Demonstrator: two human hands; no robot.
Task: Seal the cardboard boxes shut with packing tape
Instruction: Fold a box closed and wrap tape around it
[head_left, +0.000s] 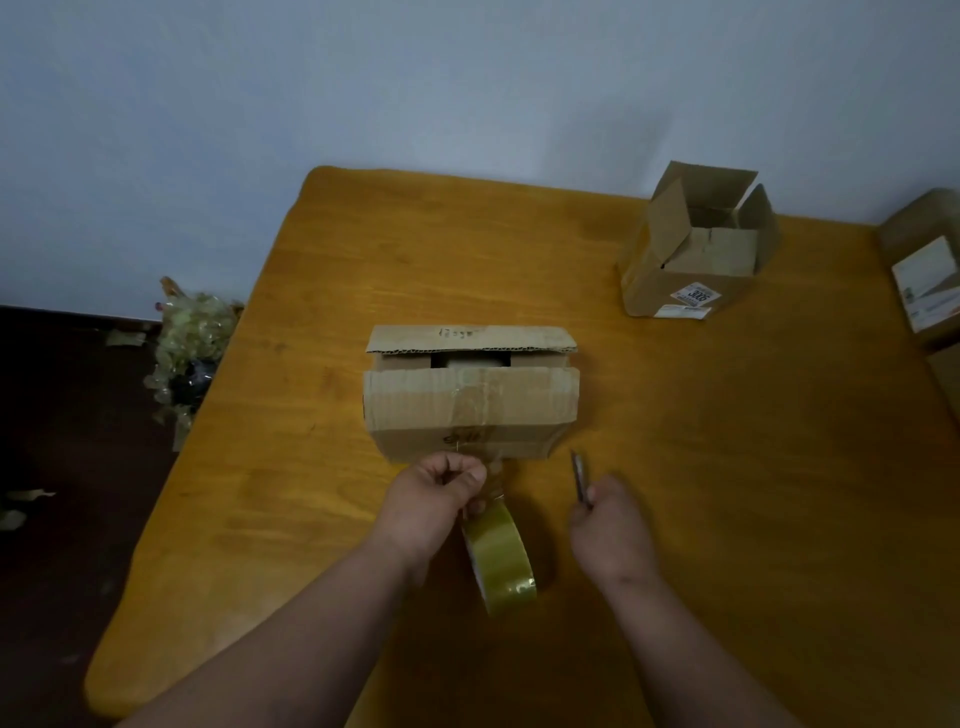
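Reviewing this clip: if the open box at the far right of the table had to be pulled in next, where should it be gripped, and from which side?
Judging by its pose, the open box stands upright with its flaps raised. Best to come from the near side and grip the lower body, fingers on the two opposite side walls, below the flaps; these look loose and would likely bend. The right hand is nearer, but it holds a thin tool.

Both my forearms reach forward, bare to the elbow. My left hand (440, 493) is curled into a loose fist, thumb on top, pinching something thin between thumb and bent fingers, knuckles up. My right hand (610, 525) sits just beside it, apart, fingers curled round a slim dark object that sticks up past my fingertips.
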